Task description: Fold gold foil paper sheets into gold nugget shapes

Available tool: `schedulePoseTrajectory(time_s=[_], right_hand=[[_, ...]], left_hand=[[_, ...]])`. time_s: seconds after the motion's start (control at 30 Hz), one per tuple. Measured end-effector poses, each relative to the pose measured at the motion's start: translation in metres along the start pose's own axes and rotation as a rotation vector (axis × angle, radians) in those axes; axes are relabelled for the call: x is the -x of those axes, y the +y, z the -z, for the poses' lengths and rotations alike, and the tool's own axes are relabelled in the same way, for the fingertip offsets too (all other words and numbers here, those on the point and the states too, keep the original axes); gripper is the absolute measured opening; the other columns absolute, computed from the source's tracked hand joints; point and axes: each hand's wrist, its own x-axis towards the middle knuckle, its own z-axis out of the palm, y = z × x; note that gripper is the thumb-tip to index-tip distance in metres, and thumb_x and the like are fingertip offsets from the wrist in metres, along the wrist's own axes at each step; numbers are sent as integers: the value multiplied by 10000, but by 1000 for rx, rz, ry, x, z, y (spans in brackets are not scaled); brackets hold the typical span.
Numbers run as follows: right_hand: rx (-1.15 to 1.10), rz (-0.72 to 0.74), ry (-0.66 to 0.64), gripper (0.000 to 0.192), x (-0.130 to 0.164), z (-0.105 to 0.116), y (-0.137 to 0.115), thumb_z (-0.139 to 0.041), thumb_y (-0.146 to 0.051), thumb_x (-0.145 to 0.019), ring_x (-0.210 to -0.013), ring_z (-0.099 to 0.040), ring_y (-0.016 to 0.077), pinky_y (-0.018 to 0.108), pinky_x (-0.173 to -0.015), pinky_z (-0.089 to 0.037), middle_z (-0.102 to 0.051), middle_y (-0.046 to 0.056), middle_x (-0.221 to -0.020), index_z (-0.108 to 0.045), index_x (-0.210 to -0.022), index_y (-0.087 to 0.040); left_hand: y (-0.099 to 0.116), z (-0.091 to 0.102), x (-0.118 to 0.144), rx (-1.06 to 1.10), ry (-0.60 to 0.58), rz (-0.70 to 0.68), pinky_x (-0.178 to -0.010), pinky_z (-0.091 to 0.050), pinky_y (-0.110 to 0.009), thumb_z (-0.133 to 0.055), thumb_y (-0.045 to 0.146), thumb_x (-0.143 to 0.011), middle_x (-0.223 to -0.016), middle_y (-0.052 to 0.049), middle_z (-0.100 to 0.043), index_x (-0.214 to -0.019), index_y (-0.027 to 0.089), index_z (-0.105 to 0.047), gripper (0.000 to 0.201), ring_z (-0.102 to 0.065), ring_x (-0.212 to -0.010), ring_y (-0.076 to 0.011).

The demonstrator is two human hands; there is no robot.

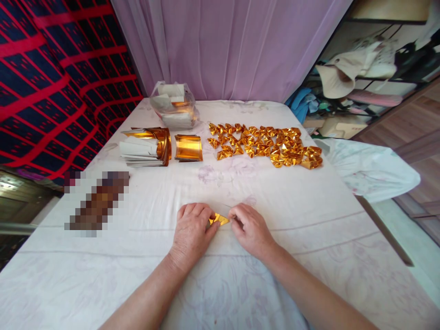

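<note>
A small piece of gold foil paper (pixel 220 220), folded to a pointed shape, lies between my two hands near the middle of the table. My left hand (pixel 193 229) is closed on its left part, thumb below and fingers above. At the paper's right tip, the fingers of my right hand (pixel 250 229) are curled and pinched together. My left fingers cover part of the paper. Farther back are rows of folded gold foil pieces (pixel 263 141). A short stack of gold foil sheets (pixel 189 148) sits left of them, beside a larger stack of foil-and-grey sheets (pixel 144 149).
A clear plastic bag (pixel 174 106) with more sheets stands at the table's back left. A pixelated patch (pixel 99 201) hides something on the left. The floral cloth (pixel 240 284) covers the table. Behind hangs a purple curtain (pixel 220 46); shelves with hats (pixel 338 73) stand right.
</note>
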Motion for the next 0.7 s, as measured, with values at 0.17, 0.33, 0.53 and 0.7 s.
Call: schedulePoseTrajectory(time_s=[0.17, 0.33, 0.53, 0.7], right_hand=[[-28, 43, 13, 177, 2, 2, 2, -470, -44, -792, -731, -548, 168, 276, -671, -398, -579, 11, -747, -524, -781, -211], [-14, 84, 58, 149, 3, 0, -6, -495, -77, -845, -773, -567, 173, 285, -724, -417, -607, 19, -778, -544, -801, -211], [71, 27, 5, 125, 0, -5, -13, -564, -105, -841, -731, -559, 171, 291, -684, -395, -603, 4, -743, -558, -778, -212], [47, 14, -25, 158, -1, -4, -11, -523, -75, -844, -737, -555, 165, 284, -684, -399, -606, 3, -755, -567, -789, -217]], left_hand=[[0, 0, 0, -18, -8, 1, -873, -372, -400, -669, 271, -843, -947, -16, -654, -862, 224, -624, 68, -553, -945, -231], [1, 0, -1, -21, -17, 5, -864, -370, -399, -654, 279, -854, -920, -16, -650, -854, 225, -622, 62, -556, -935, -232], [-2, 0, -2, 20, -36, 2, -871, -362, -391, -630, 298, -870, -918, -18, -647, -850, 227, -616, 75, -551, -937, -222], [-6, 3, -2, 66, -83, 9, -883, -361, -392, -629, 265, -859, -979, -11, -652, -900, 233, -623, 52, -551, -969, -222]])
